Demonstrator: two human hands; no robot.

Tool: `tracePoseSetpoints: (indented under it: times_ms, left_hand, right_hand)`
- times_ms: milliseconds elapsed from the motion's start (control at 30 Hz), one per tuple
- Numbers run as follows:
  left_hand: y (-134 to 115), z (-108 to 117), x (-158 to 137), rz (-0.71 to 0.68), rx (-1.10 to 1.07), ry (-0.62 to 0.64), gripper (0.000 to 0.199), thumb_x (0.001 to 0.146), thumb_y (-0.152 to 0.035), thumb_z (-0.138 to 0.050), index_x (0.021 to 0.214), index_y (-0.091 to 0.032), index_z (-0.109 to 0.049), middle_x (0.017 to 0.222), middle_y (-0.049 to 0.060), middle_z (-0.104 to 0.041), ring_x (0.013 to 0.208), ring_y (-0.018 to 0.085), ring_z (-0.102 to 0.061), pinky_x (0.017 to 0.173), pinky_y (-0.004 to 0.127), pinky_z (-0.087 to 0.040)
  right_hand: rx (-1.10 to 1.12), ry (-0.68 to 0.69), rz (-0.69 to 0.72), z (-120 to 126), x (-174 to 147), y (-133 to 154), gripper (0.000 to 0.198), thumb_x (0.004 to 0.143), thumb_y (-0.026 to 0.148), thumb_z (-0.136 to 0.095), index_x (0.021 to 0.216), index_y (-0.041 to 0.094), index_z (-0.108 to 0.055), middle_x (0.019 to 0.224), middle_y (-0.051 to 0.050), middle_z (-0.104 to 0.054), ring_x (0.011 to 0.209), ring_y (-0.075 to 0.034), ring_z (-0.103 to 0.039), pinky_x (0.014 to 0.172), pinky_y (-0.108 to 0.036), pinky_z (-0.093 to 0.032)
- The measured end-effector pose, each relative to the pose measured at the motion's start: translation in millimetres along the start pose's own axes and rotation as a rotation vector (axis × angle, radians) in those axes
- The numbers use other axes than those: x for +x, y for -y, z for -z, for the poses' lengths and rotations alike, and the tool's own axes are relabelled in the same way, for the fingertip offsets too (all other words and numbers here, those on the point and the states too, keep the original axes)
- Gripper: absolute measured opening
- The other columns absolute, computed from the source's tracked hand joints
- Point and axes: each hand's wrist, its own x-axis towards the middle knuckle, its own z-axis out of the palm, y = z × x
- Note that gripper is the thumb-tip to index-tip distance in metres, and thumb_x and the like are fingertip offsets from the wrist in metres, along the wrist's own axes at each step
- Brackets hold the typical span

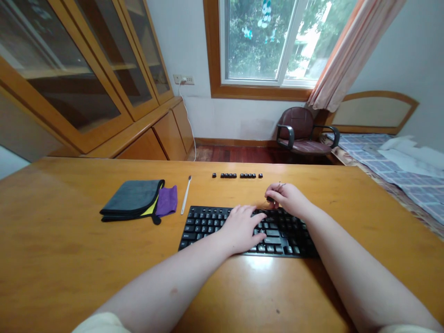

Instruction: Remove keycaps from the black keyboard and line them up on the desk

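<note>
My arms [169, 287]: over the bench [69, 263].
My left hand [241, 227]: spread on the keyboard [204, 227].
My right hand [282, 196]: pinching a small black thing [269, 199] near its far edge.
Keyboard: on the bench, loose keys [229, 175] behind.
Key letters: too small for me to read.

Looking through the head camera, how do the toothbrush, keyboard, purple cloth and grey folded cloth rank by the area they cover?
Largest to smallest:
1. keyboard, partly hidden
2. grey folded cloth
3. purple cloth
4. toothbrush, long but thin
</note>
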Motion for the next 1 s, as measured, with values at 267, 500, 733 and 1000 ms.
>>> tracePoseSetpoints:
  times_ms: [267, 500, 733, 1000]
  left_hand:
    - [-7, -3, -7, 0.007, 0.024, -0.011, 0.053, 0.082, -0.044, -0.049, 0.131, -0.026, -0.041, 0.138, 0.013, -0.037, 0.129, 0.032, -0.031, 0.104, 0.055, -0.021]
    - [-7, -5, -7, -0.012, 0.028, 0.023, 0.053, 0.084, -0.048, -0.044, 0.134, -0.032, -0.038, 0.135, 0.012, -0.041, 0.127, 0.031, -0.033, 0.103, 0.056, -0.021]
    - [-7, -4, -6, -0.014, 0.034, 0.025, 0.053, 0.083, -0.048, -0.045, 0.134, -0.033, -0.039, 0.137, 0.011, -0.039, 0.126, 0.031, -0.033, 0.103, 0.056, -0.022]
    - [-4, -5, -5, -0.038, 0.012, 0.023, 0.056, 0.082, -0.05, -0.047, 0.135, -0.032, -0.037, 0.143, 0.009, -0.033, 0.132, 0.032, -0.025, 0.106, 0.055, -0.018]
  right_hand:
    - [-0.093, 0.042, 0.079, -25, 6, -3, 0.024, 0.083, 0.037, -0.051, 0.07, 0.018, -0.06, 0.055, 0.001, -0.061, 0.049, -0.012, -0.059, 0.051, -0.022, -0.044]
    - [-0.279, 0.001, 0.159, -21, 4, -1, 0.023, 0.083, 0.034, -0.052, 0.07, 0.019, -0.063, 0.063, -0.001, -0.064, 0.059, -0.013, -0.059, 0.058, -0.022, -0.042]
    - [-0.326, 0.064, 0.169, -24, 5, -1, 0.022, 0.084, 0.033, -0.053, 0.071, 0.019, -0.065, 0.061, -0.001, -0.064, 0.059, -0.014, -0.058, 0.058, -0.023, -0.04]
    - [-0.376, 0.14, 0.344, -27, 2, -6, 0.025, 0.085, 0.041, -0.052, 0.08, 0.021, -0.067, 0.077, -0.004, -0.069, 0.072, -0.016, -0.062, 0.067, -0.024, -0.042]
